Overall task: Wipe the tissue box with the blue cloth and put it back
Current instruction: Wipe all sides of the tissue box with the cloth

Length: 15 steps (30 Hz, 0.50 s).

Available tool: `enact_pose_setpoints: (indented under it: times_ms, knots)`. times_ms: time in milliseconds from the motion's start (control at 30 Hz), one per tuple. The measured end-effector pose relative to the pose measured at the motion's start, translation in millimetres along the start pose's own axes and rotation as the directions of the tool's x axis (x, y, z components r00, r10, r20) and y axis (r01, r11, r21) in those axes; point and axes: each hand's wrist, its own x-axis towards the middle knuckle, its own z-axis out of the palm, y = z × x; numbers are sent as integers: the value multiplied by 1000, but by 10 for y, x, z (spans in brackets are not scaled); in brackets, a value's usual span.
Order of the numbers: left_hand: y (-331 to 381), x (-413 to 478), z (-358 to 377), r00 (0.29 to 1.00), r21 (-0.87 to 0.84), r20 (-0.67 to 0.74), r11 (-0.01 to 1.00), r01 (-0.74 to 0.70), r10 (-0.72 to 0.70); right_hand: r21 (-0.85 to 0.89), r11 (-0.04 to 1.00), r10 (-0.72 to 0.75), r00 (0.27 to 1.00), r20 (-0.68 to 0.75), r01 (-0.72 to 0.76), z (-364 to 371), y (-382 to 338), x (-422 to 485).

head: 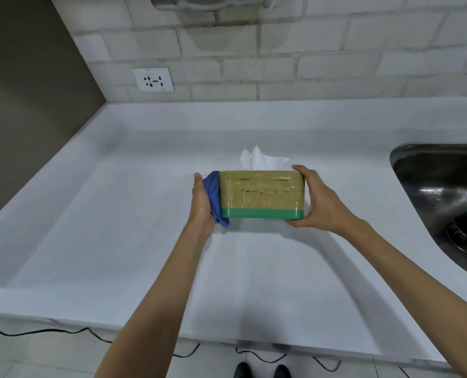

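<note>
My left hand (pixel 201 200) presses a crumpled blue cloth (pixel 213 197) against the nine o'clock end of the tan, green-banded tissue box (pixel 261 195); my right hand (pixel 313 199) grips three o'clock. Above the white counter (pixel 117 214), it may slip sinkward.

A white countertop (pixel 117 227) fills the middle of the frame, its front edge running along the lower part. A steel sink (pixel 445 203) is set into it at the right edge. Whether the tissue box (pixel 262 195) at centre touches the surface cannot be told.
</note>
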Motion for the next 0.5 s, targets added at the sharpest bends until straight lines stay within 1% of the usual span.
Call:
enact_pose_setpoints:
  times_ms: [100,167,233,300,367,400,433,500]
  knots:
    - [-74,36,-9,979,100,-106,981,-165,175,31,999,-25,1000,1,25,-13,5,33]
    - [-135,23,17,943,124,-151,952,-280,297,37,999,-23,1000,-3,23,-11,6,55]
    - [-161,-32,57,886,121,-187,905,-408,425,37,999,-16,1000,-9,16,7,6,72]
    - [-166,-73,107,806,159,-158,820,-550,571,33,999,-14,1000,-9,14,25,0,83]
    - [-164,-92,169,724,271,-51,707,-653,688,31,999,-16,1000,-9,16,32,-4,97]
    - [-164,-90,200,698,345,4,654,-673,716,30,999,-15,1000,-10,15,34,-6,104]
    - [-160,-75,223,694,412,34,623,-665,719,29,1000,-12,1000,-12,13,35,-8,107]
    - [-136,-30,253,733,487,24,632,-602,680,27,1000,-4,1000,-19,4,36,-7,111]
